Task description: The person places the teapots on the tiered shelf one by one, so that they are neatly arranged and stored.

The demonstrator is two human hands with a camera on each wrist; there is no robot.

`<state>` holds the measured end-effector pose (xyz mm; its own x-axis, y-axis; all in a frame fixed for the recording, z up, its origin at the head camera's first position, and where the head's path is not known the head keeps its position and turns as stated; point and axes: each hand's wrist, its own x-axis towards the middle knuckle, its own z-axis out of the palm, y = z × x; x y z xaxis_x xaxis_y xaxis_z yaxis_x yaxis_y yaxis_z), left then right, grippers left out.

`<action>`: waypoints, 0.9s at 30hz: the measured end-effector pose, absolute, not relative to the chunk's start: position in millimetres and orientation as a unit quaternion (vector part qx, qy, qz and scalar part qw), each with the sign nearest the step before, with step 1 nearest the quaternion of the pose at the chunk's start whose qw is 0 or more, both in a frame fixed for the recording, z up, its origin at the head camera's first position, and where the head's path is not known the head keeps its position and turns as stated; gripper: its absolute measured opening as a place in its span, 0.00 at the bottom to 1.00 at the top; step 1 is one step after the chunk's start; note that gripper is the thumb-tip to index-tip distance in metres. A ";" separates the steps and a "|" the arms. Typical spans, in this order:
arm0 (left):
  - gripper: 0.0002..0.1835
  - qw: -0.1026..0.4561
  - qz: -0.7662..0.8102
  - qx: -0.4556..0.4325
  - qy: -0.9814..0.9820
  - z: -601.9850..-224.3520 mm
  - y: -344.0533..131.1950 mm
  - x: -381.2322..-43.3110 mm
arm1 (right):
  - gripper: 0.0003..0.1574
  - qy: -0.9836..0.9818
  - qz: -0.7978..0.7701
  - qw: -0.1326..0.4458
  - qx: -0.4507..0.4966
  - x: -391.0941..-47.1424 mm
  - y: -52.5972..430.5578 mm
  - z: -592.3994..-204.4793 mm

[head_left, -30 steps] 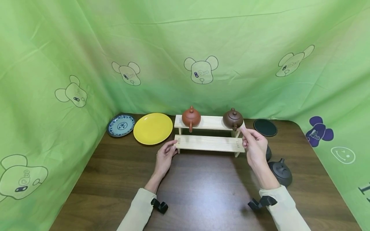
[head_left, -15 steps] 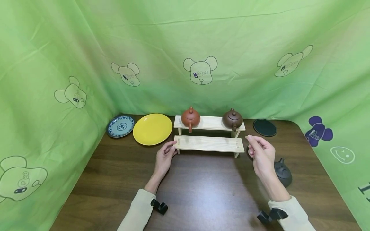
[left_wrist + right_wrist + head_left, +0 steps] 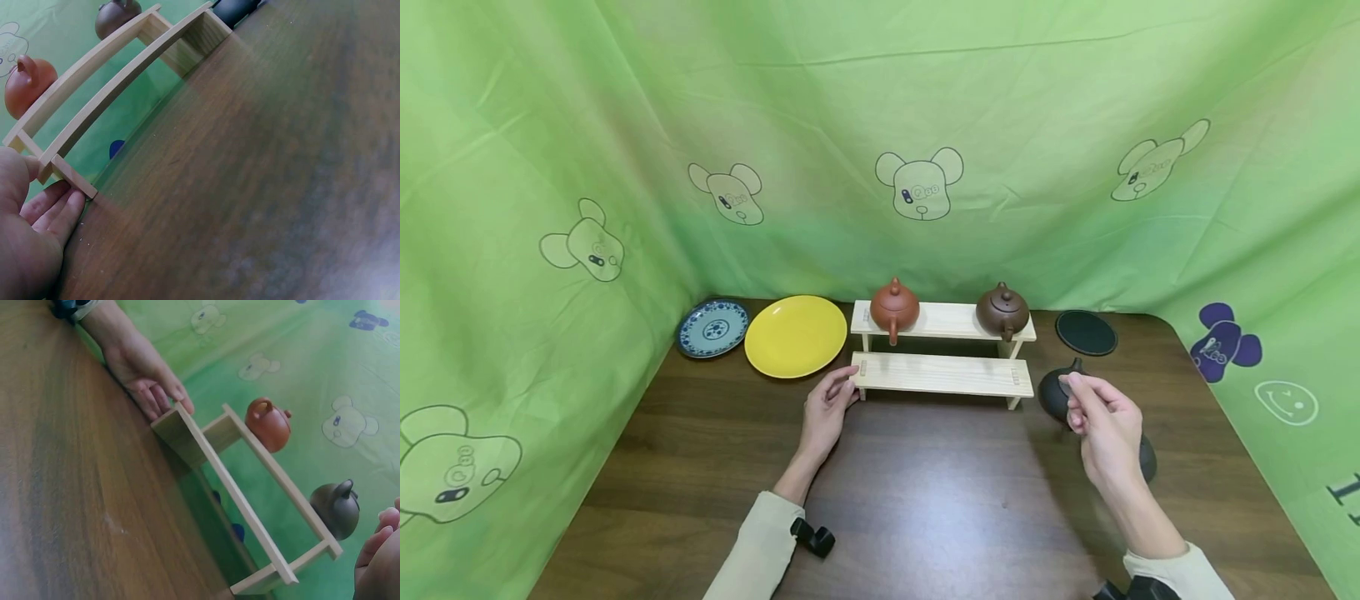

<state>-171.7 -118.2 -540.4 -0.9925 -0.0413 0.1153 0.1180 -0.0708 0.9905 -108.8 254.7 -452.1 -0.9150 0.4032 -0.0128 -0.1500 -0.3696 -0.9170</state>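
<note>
Hovering near a black teapot (image 3: 1052, 397), right hand (image 3: 1108, 427) is curled; left hand (image 3: 824, 414) pinches wooden stand (image 3: 943, 372).

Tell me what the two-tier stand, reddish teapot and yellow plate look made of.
Two-tier stand: probably unpainted wood, pale with visible grain.
Reddish teapot: likely unglazed clay, judging by its earthy colour and low-sheen surface.
Yellow plate: smooth, apparently glossy; ceramic or plastic, can't tell.

Black wrist devices (image 3: 813, 537) sit on pale cream sleeves (image 3: 751, 550).
</note>
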 end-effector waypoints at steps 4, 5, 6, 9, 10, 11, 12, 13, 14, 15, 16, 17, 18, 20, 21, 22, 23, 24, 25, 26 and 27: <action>0.15 0.053 -0.730 -0.025 -0.681 -540.1 -118.0 -171.5 | 0.13 -0.531 0.823 0.168 -0.113 -101.0 259.5 -454.7; 0.15 0.053 -0.730 -0.025 -0.681 -539.8 -118.0 -171.5 | 0.13 -0.532 0.823 0.167 -0.112 -99.0 260.6 -455.4; 0.15 0.053 -0.728 -0.026 -0.683 -539.5 -118.1 -171.7 | 0.14 -0.533 0.822 0.166 -0.112 -96.9 261.6 -456.1; 0.15 0.053 -0.731 -0.027 -0.680 -539.3 -118.3 -171.5 | 0.15 -0.534 0.822 0.166 -0.110 -90.1 264.2 -458.5; 0.15 0.054 -0.729 -0.028 -0.682 -539.4 -118.3 -171.6 | 0.15 -0.536 0.821 0.165 -0.109 -87.8 265.1 -459.4; 0.15 0.055 -0.728 -0.028 -0.682 -539.2 -118.2 -171.4 | 0.15 -0.538 0.820 0.164 -0.107 -85.5 266.1 -460.5; 0.15 0.056 -0.727 -0.030 -0.683 -539.5 -118.3 -171.4 | 0.15 -0.541 0.818 0.164 -0.107 -83.0 267.1 -461.6; 0.15 0.057 -0.727 -0.030 -0.684 -539.7 -118.1 -171.3 | 0.15 -0.544 0.816 0.164 -0.107 -80.6 268.3 -462.6; 0.15 0.058 -0.726 -0.032 -0.684 -539.7 -118.0 -171.3 | 0.15 -0.549 0.812 0.165 -0.107 -78.1 269.8 -463.9; 0.15 0.058 -0.726 -0.032 -0.685 -539.9 -117.8 -171.4 | 0.15 -0.554 0.809 0.164 -0.108 -75.6 271.6 -465.1; 0.15 0.058 -0.726 -0.032 -0.684 -539.9 -117.7 -171.5 | 0.15 -0.558 0.807 0.163 -0.109 -72.9 273.3 -466.5; 0.15 0.058 -0.727 -0.032 -0.683 -539.6 -117.6 -171.3 | 0.15 -0.561 0.804 0.162 -0.111 -70.2 274.9 -467.7; 0.15 0.057 -0.728 -0.032 -0.683 -539.4 -117.4 -171.4 | 0.15 -0.565 0.801 0.162 -0.114 -67.5 276.5 -469.0; 0.15 0.056 -0.731 -0.032 -0.680 -538.7 -117.0 -171.3 | 0.16 -0.567 0.800 0.161 -0.116 -62.4 279.7 -471.8; 0.15 0.055 -0.732 -0.031 -0.679 -538.4 -116.9 -171.3 | 0.16 -0.566 0.800 0.160 -0.117 -60.0 281.1 -473.2; 0.15 0.056 -0.731 -0.030 -0.679 -538.1 -116.9 -171.3 | 0.17 -0.565 0.801 0.159 -0.118 -57.7 282.3 -474.5; 0.15 0.056 -0.731 -0.030 -0.679 -537.9 -116.9 -171.3 | 0.17 -0.564 0.801 0.160 -0.119 -55.6 283.3 -475.6; 0.15 0.057 -0.730 -0.030 -0.680 -538.1 -116.9 -171.4 | 0.17 -0.563 0.802 0.161 -0.120 -53.4 284.7 -476.8; 0.15 0.057 -0.731 -0.030 -0.680 -538.3 -116.9 -171.4 | 0.17 -0.561 0.803 0.162 -0.120 -51.3 286.1 -477.9; 0.15 0.058 -0.730 -0.030 -0.681 -538.6 -117.2 -171.3 | 0.17 -0.561 0.803 0.162 -0.122 -49.3 287.3 -478.9; 0.15 0.058 -0.730 -0.030 -0.681 -538.9 -117.3 -171.3 | 0.17 -0.561 0.802 0.162 -0.123 -47.3 288.4 -479.8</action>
<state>-171.3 -117.3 -538.9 -0.9915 -0.0442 0.1221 0.1249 -0.0669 0.9899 -47.3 288.4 -479.8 -0.9170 0.3985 -0.0159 -0.1220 -0.3183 -0.9401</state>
